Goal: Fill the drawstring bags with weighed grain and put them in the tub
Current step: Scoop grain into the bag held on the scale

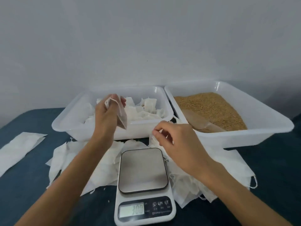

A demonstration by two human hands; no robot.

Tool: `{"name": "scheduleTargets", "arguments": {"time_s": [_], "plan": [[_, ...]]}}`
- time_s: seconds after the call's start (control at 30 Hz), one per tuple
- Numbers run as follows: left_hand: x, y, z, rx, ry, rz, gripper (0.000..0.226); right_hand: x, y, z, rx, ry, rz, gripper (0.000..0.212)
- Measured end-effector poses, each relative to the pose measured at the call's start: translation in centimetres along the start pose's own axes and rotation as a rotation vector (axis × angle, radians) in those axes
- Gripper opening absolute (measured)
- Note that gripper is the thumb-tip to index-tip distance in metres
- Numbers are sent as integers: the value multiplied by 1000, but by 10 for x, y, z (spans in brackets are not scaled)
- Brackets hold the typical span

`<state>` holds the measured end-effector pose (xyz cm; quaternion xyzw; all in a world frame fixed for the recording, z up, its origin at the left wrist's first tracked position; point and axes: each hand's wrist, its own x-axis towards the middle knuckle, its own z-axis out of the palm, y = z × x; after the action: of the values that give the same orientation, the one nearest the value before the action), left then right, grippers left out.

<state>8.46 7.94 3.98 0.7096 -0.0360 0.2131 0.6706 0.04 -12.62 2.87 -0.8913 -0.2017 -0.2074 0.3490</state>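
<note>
My left hand grips a filled white drawstring bag by its top, hanging over the front wall of the left white tub, which holds several filled bags. My right hand pinches the edge of an empty white bag just behind the scale. The scale's steel plate is bare and its display reads about 300. The right tub holds brown grain with a scoop lying in it.
Empty white bags lie spread on the dark blue cloth on both sides of the scale, more of them at the right. A flat white packet lies at the far left. A plain wall stands behind the tubs.
</note>
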Motion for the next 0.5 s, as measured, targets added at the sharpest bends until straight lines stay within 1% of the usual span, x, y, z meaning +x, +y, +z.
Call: {"name": "scheduleTargets", "arguments": {"time_s": [0.07,0.17,0.27,0.37,0.43,0.5], "plan": [[34,0,-8,121,16,-23,34,-3,5,12,79,-26,43,15],[75,-16,-15,368,-45,-111,26,-5,18,19,129,-36,58,17],[90,-33,-15,461,-117,-223,23,-8,31,20,140,-16,65,15],[96,-33,-7,615,-142,-214,23,-6,39,19,152,19,84,13],[99,-31,-1,639,-133,-217,23,-5,41,18,166,31,81,12],[102,-31,3,551,-65,-223,23,-4,42,16,191,49,77,13]]}}
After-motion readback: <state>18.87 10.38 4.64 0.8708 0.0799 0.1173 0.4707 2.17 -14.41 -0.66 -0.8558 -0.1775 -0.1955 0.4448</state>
